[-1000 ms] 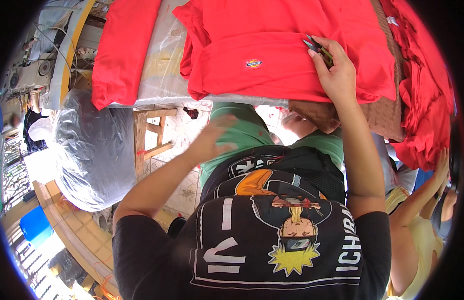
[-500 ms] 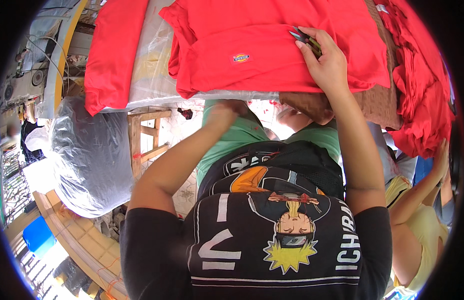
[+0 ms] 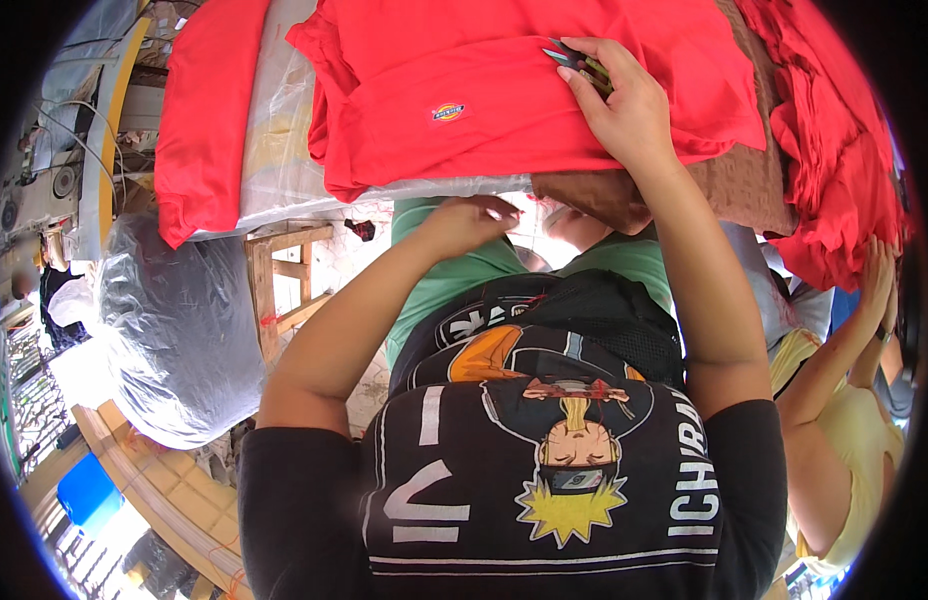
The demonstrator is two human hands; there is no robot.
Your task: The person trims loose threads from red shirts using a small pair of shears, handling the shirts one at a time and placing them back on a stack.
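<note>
A red garment (image 3: 384,130) with a small sewn-on patch (image 3: 448,112) lies spread over the table in front of me. My right hand (image 3: 629,110) rests on its right part, fingers wrapped around small thread snips (image 3: 581,68) whose blades point left. Below the table edge, my left hand (image 3: 466,224) is over my lap above my green trouser leg. Its fingers are loosely bent and slightly apart, and nothing shows in them.
Another red piece (image 3: 209,110) hangs over the table's left edge, beside clear plastic sheeting (image 3: 284,120). On the right, a co-worker's hands (image 3: 877,280) touch a heap of red cloth (image 3: 834,170). A plastic-wrapped bundle (image 3: 179,330) and a wooden stool (image 3: 274,265) stand at left.
The view has shifted slightly, so the garment sits a little further left and up. My left hand, blurred before, now shows clearly over my lap. My right hand still holds the snips.
</note>
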